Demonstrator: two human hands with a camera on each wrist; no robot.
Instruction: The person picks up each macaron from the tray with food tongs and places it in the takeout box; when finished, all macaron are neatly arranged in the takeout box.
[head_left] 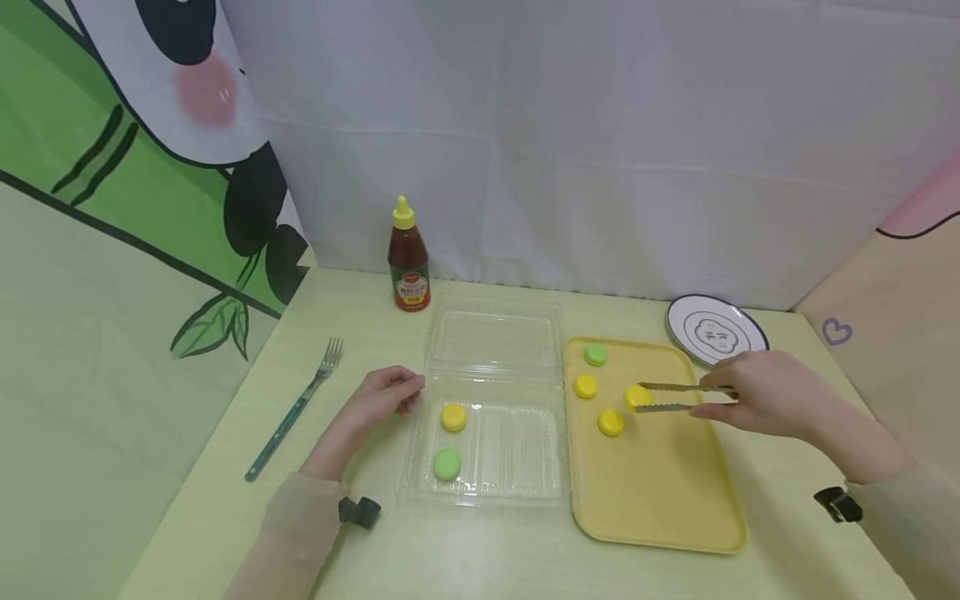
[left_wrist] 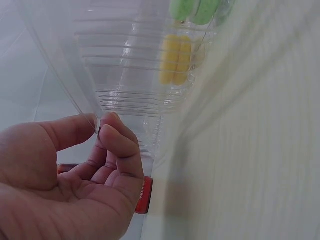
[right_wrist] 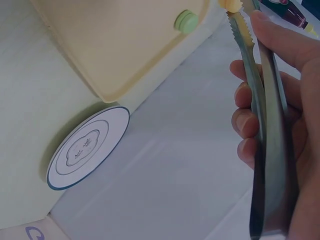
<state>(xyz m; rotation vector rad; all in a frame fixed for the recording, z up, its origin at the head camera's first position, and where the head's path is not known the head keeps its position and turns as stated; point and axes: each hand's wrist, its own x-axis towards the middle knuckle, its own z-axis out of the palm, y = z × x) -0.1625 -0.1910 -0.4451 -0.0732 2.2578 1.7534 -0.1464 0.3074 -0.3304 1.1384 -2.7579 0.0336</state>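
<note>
My left hand [head_left: 391, 392] pinches the left rim of a clear hinged plastic box [head_left: 525, 442] between thumb and fingertips, as the left wrist view shows. Inside that box lie a yellow macaron [head_left: 453, 417] and a green macaron [head_left: 447, 465], both on its left side. My right hand [head_left: 772, 392] grips metal tongs [right_wrist: 272, 140] over the yellow tray [head_left: 660, 492]. The tong tips stand at a yellow macaron [head_left: 637, 397], one on each side of it. Two more yellow macarons [head_left: 611, 422] and a green macaron [head_left: 596, 354] rest on the tray's left part.
Behind the box stands a sauce bottle [head_left: 409, 262] with a yellow cap. A fork [head_left: 294, 414] with a green handle lies at the left. Beyond the tray's far right corner is a white plate [head_left: 712, 327] with a dark rim. A white cloth [head_left: 562, 150] hangs behind the table.
</note>
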